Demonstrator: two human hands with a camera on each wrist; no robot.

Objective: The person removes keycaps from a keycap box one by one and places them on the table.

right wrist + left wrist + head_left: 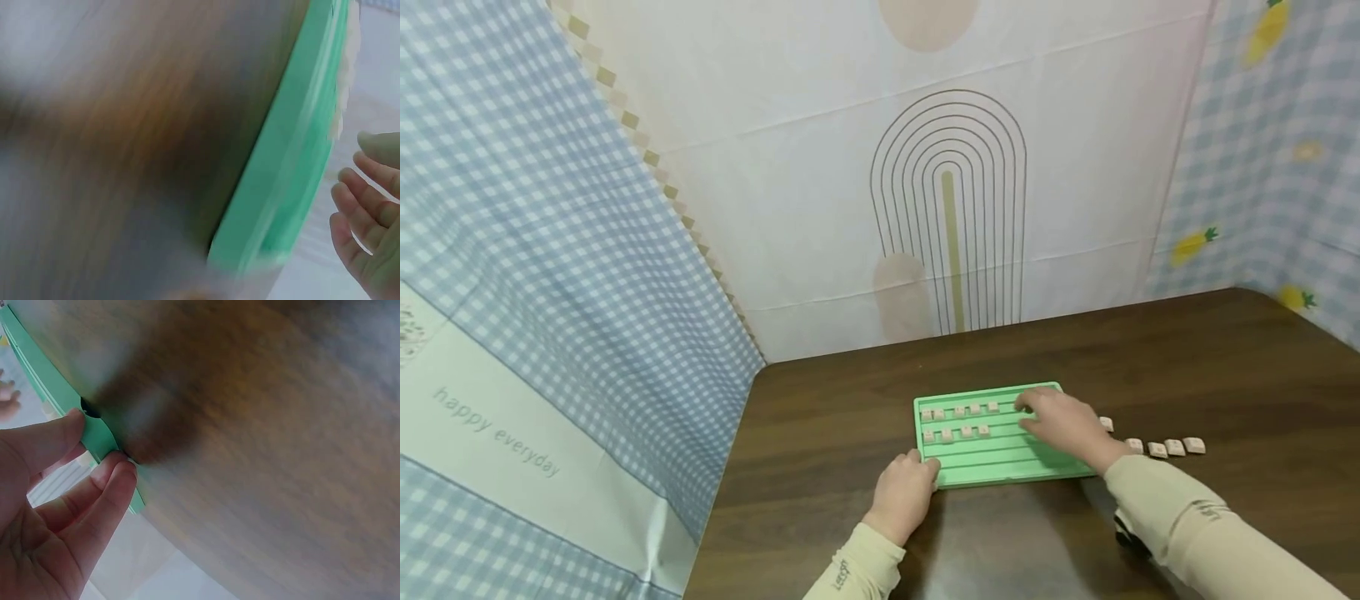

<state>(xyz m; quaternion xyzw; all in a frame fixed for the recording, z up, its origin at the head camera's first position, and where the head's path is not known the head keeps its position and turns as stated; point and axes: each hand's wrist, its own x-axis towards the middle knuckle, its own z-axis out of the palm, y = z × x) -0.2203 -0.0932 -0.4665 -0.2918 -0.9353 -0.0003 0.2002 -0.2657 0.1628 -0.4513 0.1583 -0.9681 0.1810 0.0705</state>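
A light green ridged tray (pixel 992 460) lies on the table. Small cream keycap-like pieces with faint marks stand along two of its ridges, an upper row (pixel 975 409) and a lower row (pixel 966 432), both toward the left side. My left hand (pixel 902 492) grips the tray's near left corner; in the left wrist view, thumb and fingertips pinch its green edge (pixel 47 378). Over the right part of the tray hovers my right hand (pixel 1066 423), just right of the upper row. In the right wrist view its fingers (pixel 359 212) are slightly bent and spread, with nothing between them.
Several loose cream pieces (pixel 1175 447) lie on the dark wooden table (pixel 820 433) right of the tray, partly behind the right forearm. A dark object (pixel 1126 533) shows under the right sleeve. Patterned cloths (pixel 805 208) hang behind and beside the table.
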